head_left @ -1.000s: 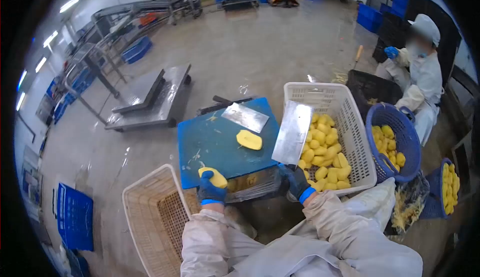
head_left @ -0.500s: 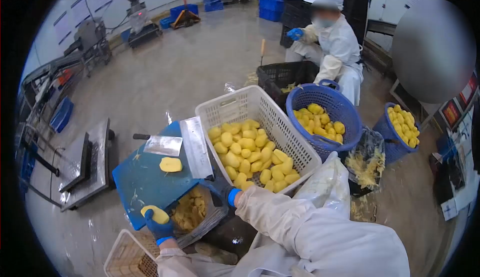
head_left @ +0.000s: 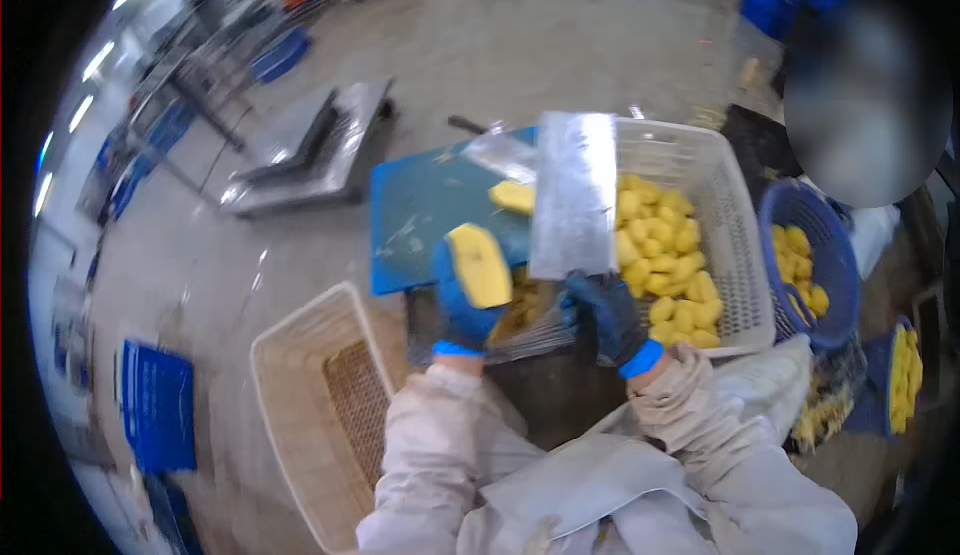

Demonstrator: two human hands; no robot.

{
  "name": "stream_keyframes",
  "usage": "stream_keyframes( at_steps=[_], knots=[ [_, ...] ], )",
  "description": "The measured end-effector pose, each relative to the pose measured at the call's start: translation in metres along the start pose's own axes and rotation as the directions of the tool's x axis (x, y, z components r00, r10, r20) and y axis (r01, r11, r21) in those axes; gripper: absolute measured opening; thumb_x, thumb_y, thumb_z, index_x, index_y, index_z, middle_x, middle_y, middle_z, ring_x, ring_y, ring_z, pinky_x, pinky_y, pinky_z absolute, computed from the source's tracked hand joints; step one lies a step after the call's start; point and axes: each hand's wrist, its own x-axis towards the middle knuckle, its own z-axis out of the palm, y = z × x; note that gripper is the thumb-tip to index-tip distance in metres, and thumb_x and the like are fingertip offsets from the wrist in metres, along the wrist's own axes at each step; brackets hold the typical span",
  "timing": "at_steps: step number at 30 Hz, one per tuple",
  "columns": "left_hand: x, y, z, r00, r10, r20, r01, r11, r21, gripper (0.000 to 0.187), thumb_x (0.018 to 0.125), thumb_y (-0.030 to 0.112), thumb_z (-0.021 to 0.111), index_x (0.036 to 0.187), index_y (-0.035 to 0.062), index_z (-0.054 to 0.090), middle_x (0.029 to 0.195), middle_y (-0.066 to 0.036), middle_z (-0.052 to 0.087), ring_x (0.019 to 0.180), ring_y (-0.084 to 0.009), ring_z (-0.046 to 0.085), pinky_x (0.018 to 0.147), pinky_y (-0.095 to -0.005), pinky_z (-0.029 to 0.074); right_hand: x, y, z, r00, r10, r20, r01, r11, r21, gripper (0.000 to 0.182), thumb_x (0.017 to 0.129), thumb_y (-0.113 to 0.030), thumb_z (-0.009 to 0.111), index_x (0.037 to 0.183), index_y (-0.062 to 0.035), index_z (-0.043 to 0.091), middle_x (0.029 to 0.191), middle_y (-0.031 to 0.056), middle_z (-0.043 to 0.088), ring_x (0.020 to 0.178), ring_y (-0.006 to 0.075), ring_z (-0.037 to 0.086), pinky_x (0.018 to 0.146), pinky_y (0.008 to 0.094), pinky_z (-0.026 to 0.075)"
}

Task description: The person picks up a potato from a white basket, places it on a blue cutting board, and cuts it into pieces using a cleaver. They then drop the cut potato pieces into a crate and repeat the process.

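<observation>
My left hand (head_left: 456,305), in a blue glove, grips a peeled potato (head_left: 480,267) with its flat cut face turned up, at the near edge of the blue cutting board (head_left: 405,210). In my gloved right hand (head_left: 606,323) is a cleaver (head_left: 574,195); its wide blade points away from me, over the board's right side, and its handle is hidden in my fingers. Another cut potato (head_left: 511,196) lies on the board, partly behind the blade. Beyond it rests a second cleaver (head_left: 503,153) with a dark handle. Yellowish pieces (head_left: 524,305) show below the board.
To the right, a white crate (head_left: 738,245) holds many peeled potatoes (head_left: 665,245), beside a blue basket (head_left: 838,320) of more. A pale crate (head_left: 290,395) stands at the lower left. Farther off are a metal platform scale (head_left: 310,160) and a blue crate (head_left: 158,405).
My view has swung left and down. My left hand has lifted the potato and turned its cut face up. The cleaver has shifted beside the board's right end; the co-worker is now largely out of sight.
</observation>
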Motion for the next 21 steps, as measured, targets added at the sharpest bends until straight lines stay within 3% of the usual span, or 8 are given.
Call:
stream_keyframes(
  at_steps=[3, 4, 5, 8, 15, 16, 17, 21],
  knots=[
    [-0.001, 0.015, 0.02, 0.95, -0.186, 0.25, 0.249, 0.935, -0.252, 0.039, 0.093, 0.038, 0.041, 0.117, 0.0076, 0.047, 0.113, -0.01, 0.054, 0.103, -0.0215, 0.054, 0.092, -0.0334, 0.043, 0.007, -0.003, 0.022, 0.999, -0.045, -0.005, 0.045, 0.999, 0.015, 0.014, 0.084, -0.02, 0.061, 0.084, -0.0057, 0.057, 0.064, 0.0029, 0.056, 0.049, 0.0108, 0.052, 0.044, 0.0226, 0.042],
    [-0.008, 0.012, 0.019, 0.946, 0.161, 0.28, -0.241, 0.929, 0.281, 0.038, 0.093, 0.031, 0.044, 0.122, 0.0067, 0.042, 0.115, -0.01, 0.052, 0.105, -0.021, 0.052, 0.092, -0.0328, 0.042, 0.009, 0.0, 0.026, 0.999, -0.041, -0.003, 0.041, 0.999, 0.012, 0.014, 0.084, -0.02, 0.061, 0.084, -0.0057, 0.057, 0.064, 0.0029, 0.056, 0.049, 0.0108, 0.052, 0.044, 0.0226, 0.042],
    [-0.013, 0.008, 0.019, 0.785, 0.394, 0.478, -0.617, 0.438, 0.653, 0.04, 0.092, 0.024, 0.048, 0.126, 0.0057, 0.036, 0.118, -0.01, 0.049, 0.107, -0.0205, 0.051, 0.092, -0.0321, 0.042, 0.013, 0.006, 0.032, 0.998, -0.061, -0.01, 0.061, 0.997, 0.046, 0.013, 0.084, -0.016, 0.061, 0.089, -0.0057, 0.056, 0.064, 0.0031, 0.056, 0.047, 0.0107, 0.051, 0.043, 0.0225, 0.042],
    [0.006, 0.002, 0.006, 0.949, -0.045, 0.313, 0.101, 0.982, -0.163, 0.053, 0.087, 0.008, 0.054, 0.132, 0.0043, 0.026, 0.122, -0.01, 0.045, 0.111, -0.0207, 0.047, 0.094, -0.0317, 0.04, 0.025, 0.016, 0.04, 0.995, -0.094, -0.039, 0.097, 0.991, 0.089, 0.014, 0.084, -0.012, 0.061, 0.095, -0.0055, 0.055, 0.064, 0.003, 0.055, 0.045, 0.0102, 0.05, 0.04, 0.0225, 0.042],
    [-0.006, 0.005, 0.013, 0.825, 0.302, 0.478, -0.557, 0.579, 0.596, 0.06, 0.084, 0.003, 0.056, 0.134, 0.0027, 0.023, 0.126, -0.012, 0.041, 0.113, -0.0215, 0.045, 0.095, -0.0333, 0.04, 0.032, 0.026, 0.054, 0.989, -0.131, -0.067, 0.139, 0.983, 0.119, 0.017, 0.084, -0.014, 0.061, 0.098, -0.0063, 0.053, 0.066, 0.0033, 0.055, 0.047, 0.0086, 0.05, 0.04, 0.0211, 0.042],
    [-0.002, 0.008, 0.016, 0.953, 0.095, 0.289, -0.146, 0.977, 0.158, 0.064, 0.083, 0.003, 0.058, 0.135, 0.0013, 0.021, 0.127, -0.013, 0.04, 0.114, -0.0224, 0.045, 0.096, -0.034, 0.039, 0.034, 0.027, 0.055, 0.989, -0.126, -0.075, 0.134, 0.984, 0.114, 0.017, 0.084, -0.015, 0.061, 0.097, -0.0065, 0.053, 0.066, 0.0033, 0.055, 0.047, 0.0087, 0.05, 0.04, 0.0212, 0.041],
    [0.001, 0.009, 0.018, 0.946, -0.209, 0.249, 0.296, 0.868, -0.398, 0.068, 0.081, 0.003, 0.06, 0.135, 0.0, 0.019, 0.129, -0.014, 0.038, 0.115, -0.0232, 0.044, 0.096, -0.0346, 0.039, 0.035, 0.026, 0.055, 0.989, -0.125, -0.074, 0.133, 0.985, 0.112, 0.017, 0.084, -0.015, 0.061, 0.097, -0.0065, 0.053, 0.066, 0.0033, 0.055, 0.047, 0.0087, 0.05, 0.04, 0.0212, 0.041],
    [-0.008, 0.001, 0.009, 0.847, 0.103, 0.521, 0.172, 0.875, -0.453, 0.073, 0.08, 0.003, 0.061, 0.137, 0.0002, 0.015, 0.13, -0.015, 0.037, 0.115, -0.0245, 0.044, 0.097, -0.0354, 0.039, 0.04, 0.018, 0.05, 0.99, -0.142, 0.027, 0.142, 0.99, -0.003, 0.016, 0.084, -0.015, 0.061, 0.095, -0.0068, 0.052, 0.063, 0.0025, 0.053, 0.044, 0.0095, 0.05, 0.038, 0.0219, 0.04]
  ],
)
